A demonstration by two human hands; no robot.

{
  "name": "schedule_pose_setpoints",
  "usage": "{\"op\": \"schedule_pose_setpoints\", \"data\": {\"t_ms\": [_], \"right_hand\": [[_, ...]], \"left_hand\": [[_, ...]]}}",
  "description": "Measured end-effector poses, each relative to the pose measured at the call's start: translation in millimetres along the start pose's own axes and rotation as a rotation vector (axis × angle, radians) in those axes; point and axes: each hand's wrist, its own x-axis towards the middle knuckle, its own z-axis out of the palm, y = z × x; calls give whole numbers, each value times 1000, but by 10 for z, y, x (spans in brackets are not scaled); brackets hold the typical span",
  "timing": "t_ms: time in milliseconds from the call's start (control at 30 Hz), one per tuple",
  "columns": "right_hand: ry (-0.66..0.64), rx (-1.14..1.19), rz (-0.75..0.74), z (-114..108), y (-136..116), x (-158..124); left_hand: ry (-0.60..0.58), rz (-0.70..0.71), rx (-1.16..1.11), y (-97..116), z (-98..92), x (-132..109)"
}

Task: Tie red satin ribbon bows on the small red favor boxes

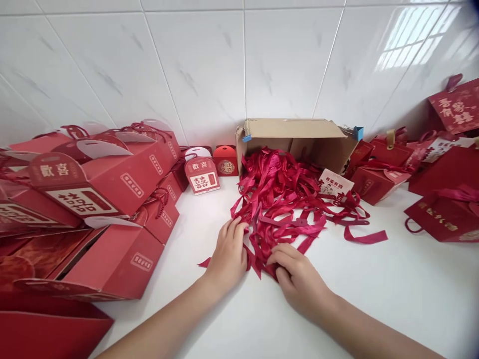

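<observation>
A tangled heap of dark red ribbons (275,184) spills from a cardboard box onto the white table. At the heap's front left edge, my left hand (227,252) has its fingers curled on ribbon, and one ribbon end sticks out to the left behind the wrist. My right hand (295,274) is at the front of the heap, thumb and fingers closed on ribbon. Both hands partly hide the strips they hold. A loose ribbon strip (365,236) trails off to the right. A white printed card (336,185) leans on the heap's right side.
The cardboard box (297,128) lies on its side against the tiled wall, with blue clips at its corners. Red gift boxes (123,174) are stacked high at the left. A small gift box (202,174) stands behind my left hand. More red boxes (445,219) crowd the right.
</observation>
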Motion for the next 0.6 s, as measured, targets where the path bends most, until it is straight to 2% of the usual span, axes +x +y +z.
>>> {"op": "schedule_pose_setpoints", "data": {"t_ms": [67, 167, 267, 400, 600], "right_hand": [[27, 73, 6, -39, -23, -8], [1, 165, 26, -73, -57, -14], [4, 42, 64, -34, -60, -24], [73, -120, 103, 33, -37, -28], [40, -134, -65, 46, 9, 33]], "left_hand": [[6, 3, -86, 23, -9, 4], [-19, -19, -147, 55, -13, 11], [-58, -34, -169, 62, -34, -3], [-121, -32, -189, 52, -97, -41], [-98, -67, -145, 22, -124, -71]]}}
